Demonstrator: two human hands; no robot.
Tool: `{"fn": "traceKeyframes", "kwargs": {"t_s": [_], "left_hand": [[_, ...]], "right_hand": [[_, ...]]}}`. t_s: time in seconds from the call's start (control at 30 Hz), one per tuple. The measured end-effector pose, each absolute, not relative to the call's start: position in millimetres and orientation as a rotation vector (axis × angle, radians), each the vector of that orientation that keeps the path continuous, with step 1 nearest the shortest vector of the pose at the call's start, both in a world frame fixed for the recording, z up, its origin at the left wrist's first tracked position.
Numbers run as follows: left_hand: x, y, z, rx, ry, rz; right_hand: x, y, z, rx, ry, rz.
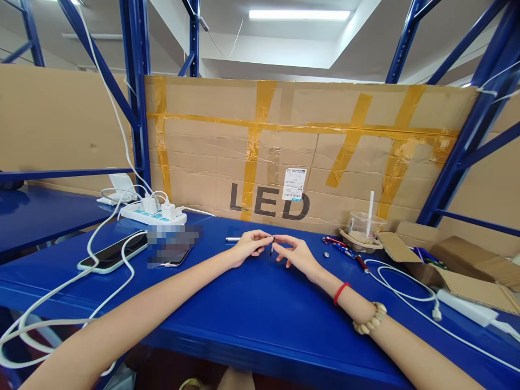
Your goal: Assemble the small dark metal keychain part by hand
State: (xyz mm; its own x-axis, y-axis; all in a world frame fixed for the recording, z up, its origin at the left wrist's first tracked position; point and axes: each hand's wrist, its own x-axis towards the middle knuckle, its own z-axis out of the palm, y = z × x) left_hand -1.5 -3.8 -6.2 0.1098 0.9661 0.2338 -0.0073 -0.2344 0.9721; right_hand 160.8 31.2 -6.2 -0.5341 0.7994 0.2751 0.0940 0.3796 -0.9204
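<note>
My left hand (252, 245) is above the middle of the blue table, thumb and forefinger pinched on a small thin dark piece (272, 249). The piece points downward; its exact kind is too small to make out. My right hand (299, 255) meets it from the other side, with forefinger and thumb closed at the same piece and the other fingers curled. Just left of my left hand lies a silver and dark pen-like barrel (233, 239). To the right of my right hand are a small silver round part (326, 254) and several red and blue pens (343, 248).
At the left are a white power strip (154, 215), a phone (116, 253) with white cables and a second dark phone (179, 254). On the right stand a plastic cup with a straw (368, 225), an open cardboard box (459, 265) and a white cable (400, 292). A cardboard wall (203, 162) closes the back.
</note>
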Motion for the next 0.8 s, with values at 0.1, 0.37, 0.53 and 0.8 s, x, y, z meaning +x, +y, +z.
{"fn": "traceKeyframes", "kwargs": {"t_s": [0.1,0.37,0.53,0.8], "left_hand": [[-0.4,-2.9,-7.1,1.433,0.991,1.277],[0.8,-2.6,-7.6,1.377,0.992,1.285],[1.6,-1.7,-7.6,1.382,0.990,1.285],[2.7,-2.5,-5.9,1.333,0.956,1.250]], "right_hand": [[158.7,29.2,-7.8,-0.710,-1.953,1.109],[158.3,32.0,-6.7,-0.744,-1.933,1.118],[157.0,34.5,-8.4,-0.738,-1.876,1.130],[157.9,33.9,-8.2,-0.693,-1.890,1.114]]}}
